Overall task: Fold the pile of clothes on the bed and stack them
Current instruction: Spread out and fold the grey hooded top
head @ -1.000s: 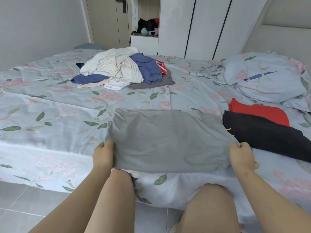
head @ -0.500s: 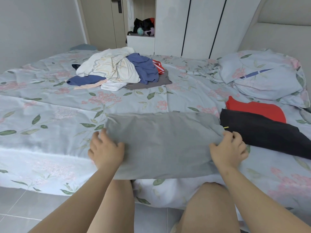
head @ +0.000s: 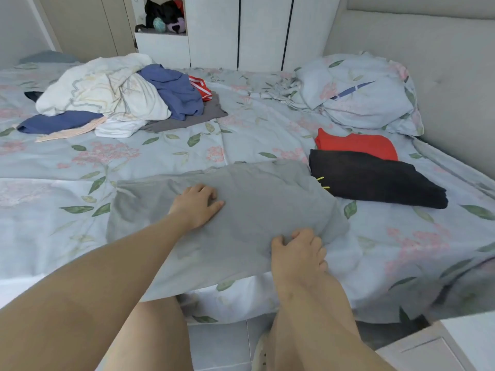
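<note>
A grey garment lies partly folded near the front edge of the floral bed. My left hand rests flat on its middle, fingers spread. My right hand grips the garment's near right part, fingers curled into bunched cloth. Right of the grey garment lie a folded black garment and, behind it, a folded red one. The unfolded pile of white, blue, red and grey clothes sits at the back left of the bed.
A floral pillow lies at the back right against the padded headboard. White wardrobe doors stand behind the bed. A white cabinet corner is at the lower right, with tiled floor below the bed edge.
Both hands left the garment's side edges and moved inward. The left hand now lies flat on the middle; the right hand has taken the near right part. The view shifted right.
</note>
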